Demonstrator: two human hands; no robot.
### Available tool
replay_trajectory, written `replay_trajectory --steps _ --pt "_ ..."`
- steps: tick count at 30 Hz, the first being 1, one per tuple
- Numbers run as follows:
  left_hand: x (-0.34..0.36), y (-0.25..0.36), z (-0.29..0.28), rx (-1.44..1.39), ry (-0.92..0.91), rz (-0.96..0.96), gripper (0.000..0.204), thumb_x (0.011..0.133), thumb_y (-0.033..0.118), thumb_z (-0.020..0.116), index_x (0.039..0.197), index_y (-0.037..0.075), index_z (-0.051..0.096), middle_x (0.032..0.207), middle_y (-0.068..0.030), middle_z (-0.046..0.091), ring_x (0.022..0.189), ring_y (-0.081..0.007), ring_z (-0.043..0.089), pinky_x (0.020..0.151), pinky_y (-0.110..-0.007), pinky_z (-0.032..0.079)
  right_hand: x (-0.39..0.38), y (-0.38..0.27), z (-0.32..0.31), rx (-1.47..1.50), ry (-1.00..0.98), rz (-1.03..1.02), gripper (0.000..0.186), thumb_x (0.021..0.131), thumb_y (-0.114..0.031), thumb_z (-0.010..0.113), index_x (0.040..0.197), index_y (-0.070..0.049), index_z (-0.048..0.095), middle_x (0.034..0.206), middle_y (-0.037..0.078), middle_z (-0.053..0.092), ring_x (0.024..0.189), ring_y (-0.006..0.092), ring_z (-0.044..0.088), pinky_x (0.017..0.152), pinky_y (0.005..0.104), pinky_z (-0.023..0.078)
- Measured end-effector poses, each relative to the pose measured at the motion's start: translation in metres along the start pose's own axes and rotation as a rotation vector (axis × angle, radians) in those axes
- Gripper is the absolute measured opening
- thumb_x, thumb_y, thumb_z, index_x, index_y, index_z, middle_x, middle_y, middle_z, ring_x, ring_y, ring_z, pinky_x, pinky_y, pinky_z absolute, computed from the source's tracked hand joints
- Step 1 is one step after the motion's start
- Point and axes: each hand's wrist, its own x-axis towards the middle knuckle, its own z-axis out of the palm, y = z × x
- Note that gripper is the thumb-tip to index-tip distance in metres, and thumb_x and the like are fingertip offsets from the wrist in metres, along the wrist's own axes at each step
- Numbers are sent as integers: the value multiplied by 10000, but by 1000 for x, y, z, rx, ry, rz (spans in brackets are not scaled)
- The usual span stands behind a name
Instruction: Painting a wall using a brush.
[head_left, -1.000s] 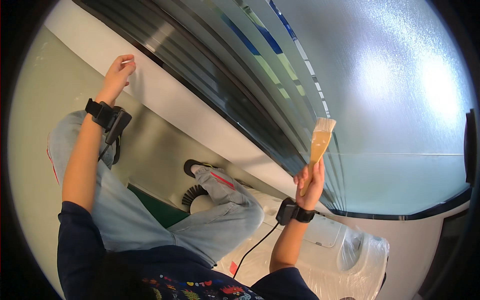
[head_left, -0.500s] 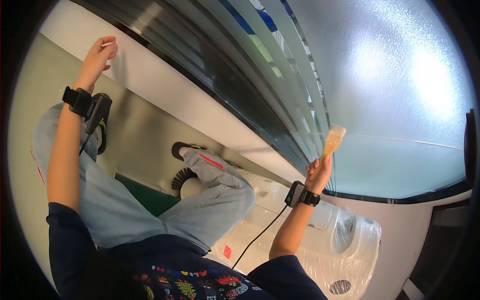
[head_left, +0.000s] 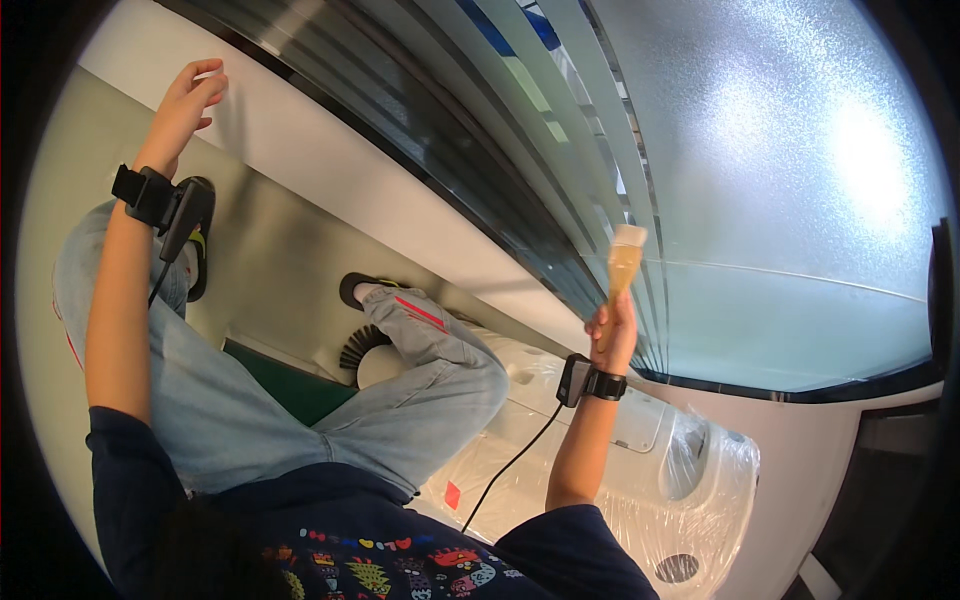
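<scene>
My right hand is closed around the wooden handle of a flat paintbrush. Its pale bristles point upward, in front of the striped part of a glass pane. From this view I cannot tell whether the bristles touch the glass. At the upper left, my left hand is raised near a white ledge. Its fingers are loosely bent and apart, with nothing in them. Black straps with small devices sit on both wrists.
Below the right forearm lies a white moulded unit wrapped in clear plastic. A round brush with black bristles and a dark green panel are on the floor by my legs. A dark frame runs along the glass.
My right hand has moved left with the paintbrush, which now stands more upright. The left hand has shifted slightly up and to the left.
</scene>
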Motion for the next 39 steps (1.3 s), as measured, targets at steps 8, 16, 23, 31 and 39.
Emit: replay_trajectory --steps 8,16,23,31,39 --pt "-3 7 2 85 -31 -27 401 774 362 479 1127 173 453 1061 -5 502 959 -115 467 783 -306 357 3 13 -8 49 -11 13 351 869 -245 417 1184 -93 402 541 8 392 369 77 324 373 196 305" --pt "-11 -3 27 -6 -258 71 73 733 135 493 795 107 467 647 41 463 577 -62 465 526 -198 346 -1 25 14 -6 -46 37 329 871 -219 432 1169 -78 434 529 -3 400 399 65 361 352 187 330" --pt "-18 5 38 137 -395 87 91 728 85 526 715 91 436 569 65 381 496 -17 344 442 -170 288 -1 58 60 149 -77 80 319 881 -228 402 1168 -90 420 508 3 409 351 84 343 373 212 331" --pt "-19 12 28 182 -296 197 88 739 89 542 720 72 458 521 85 331 474 -10 287 439 -186 225 -40 58 131 160 -169 72 364 879 -243 397 1202 -79 372 531 0 408 357 76 331 403 211 345" --pt "-21 20 32 201 -260 235 67 769 112 506 746 54 480 549 64 360 502 -19 317 454 -187 250 -101 51 178 -164 -160 -109 460 792 -29 526 1229 -52 387 685 -22 458 583 54 441 518 188 384"
